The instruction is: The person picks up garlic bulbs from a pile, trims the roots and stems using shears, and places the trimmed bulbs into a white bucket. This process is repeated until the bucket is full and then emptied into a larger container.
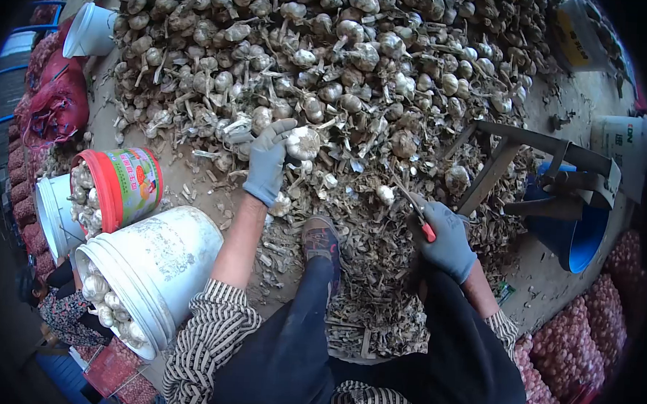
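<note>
My left hand [268,162], in a grey glove, holds a large garlic bulb [303,143] at its fingertips, over the near edge of a big heap of garlic [345,64]. In my right hand [444,236], also gloved in grey, are red-handled shears [422,218] whose blades point up and left. Some distance separates the shears from the held bulb. Between the hands, a small bulb [385,195] lies on the dry stalks and skins [364,255] that cover the ground.
A white bucket [167,260] and a red bucket [130,184], both with garlic, are at my left. A metal frame [489,174] and blue container [574,233] stand right. Full net sacks [569,339] lie lower right. Another person [73,309] is at lower left.
</note>
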The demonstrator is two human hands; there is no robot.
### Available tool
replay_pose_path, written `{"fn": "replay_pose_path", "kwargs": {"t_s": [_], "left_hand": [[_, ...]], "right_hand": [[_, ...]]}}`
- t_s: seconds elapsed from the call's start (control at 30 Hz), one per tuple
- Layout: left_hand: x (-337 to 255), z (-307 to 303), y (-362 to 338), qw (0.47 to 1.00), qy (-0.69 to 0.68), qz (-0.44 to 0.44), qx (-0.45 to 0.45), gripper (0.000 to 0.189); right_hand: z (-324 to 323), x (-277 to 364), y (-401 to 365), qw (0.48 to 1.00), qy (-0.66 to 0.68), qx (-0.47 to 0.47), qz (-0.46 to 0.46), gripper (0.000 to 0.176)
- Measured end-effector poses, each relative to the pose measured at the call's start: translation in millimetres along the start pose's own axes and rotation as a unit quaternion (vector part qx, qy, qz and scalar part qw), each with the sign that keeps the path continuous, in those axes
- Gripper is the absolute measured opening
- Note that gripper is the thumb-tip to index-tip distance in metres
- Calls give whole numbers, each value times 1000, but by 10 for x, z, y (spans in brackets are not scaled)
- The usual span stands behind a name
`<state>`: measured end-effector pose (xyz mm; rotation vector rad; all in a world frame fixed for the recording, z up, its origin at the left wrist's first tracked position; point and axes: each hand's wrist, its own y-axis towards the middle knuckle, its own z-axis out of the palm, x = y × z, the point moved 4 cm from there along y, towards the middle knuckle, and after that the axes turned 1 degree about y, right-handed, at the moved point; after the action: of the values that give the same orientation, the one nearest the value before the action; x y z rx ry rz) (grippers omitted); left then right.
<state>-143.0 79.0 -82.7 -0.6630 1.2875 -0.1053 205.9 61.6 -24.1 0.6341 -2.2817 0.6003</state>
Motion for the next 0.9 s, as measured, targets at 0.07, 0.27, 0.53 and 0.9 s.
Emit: {"fn": "replay_pose_path", "kwargs": {"t_s": [0.07, 0.27, 0.53, 0.9], "left_hand": [[287, 223, -327, 996, -62, -39, 46, 36], [538, 545, -935, 984, -77, -122, 101, 32], [541, 596, -1087, 978, -34, -166, 126, 34], [329, 713, -1366, 973, 114, -42, 195, 54]], "right_hand": [[-60, 117, 68, 999, -45, -14, -22, 56], [-76, 361, 98, 982, -179, 45, -25, 65], [23, 346, 104, 970, -229, 69, -49, 61], [134, 182, -79, 971, -176, 163, -9, 71]]}}
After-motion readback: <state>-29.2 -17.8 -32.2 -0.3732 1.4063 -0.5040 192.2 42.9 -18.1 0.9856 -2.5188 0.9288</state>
